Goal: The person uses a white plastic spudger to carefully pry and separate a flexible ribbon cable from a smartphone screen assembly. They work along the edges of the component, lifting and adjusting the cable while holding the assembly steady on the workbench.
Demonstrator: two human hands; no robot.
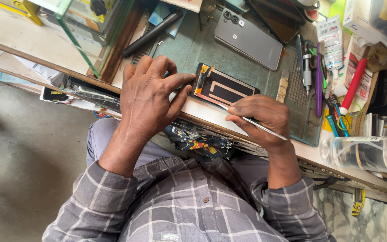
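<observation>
A: While the screen panel (224, 88) is lying face down on the table (202, 110) near its front edge, how is it being held?

B: It is steadied by the left hand (151, 96); the index finger and thumb are closed lightly against the panel's left end, and the other fingers are curled above it. The right hand (258, 116) is pinched shut around a thin metal tool (251, 122), whose tip is laid along the panel's near edge.

A: What can be judged as done?

B: The panel is already apart from the grey phone (248, 39), which is lying back up farther off on the green mat (193, 49). Copper-coloured foil and orange tape are exposed on the panel's back, so separation appears complete.

A: And what is left?

B: Work along the near edge appears to be under way. Whether adhesive is being scraped or a layer lifted cannot be told. Nothing is seen fitted back together, so reassembly is judged outstanding. A screwdriver (307, 67) and a red-handled tool (354, 85) are lying unused to the right.
</observation>
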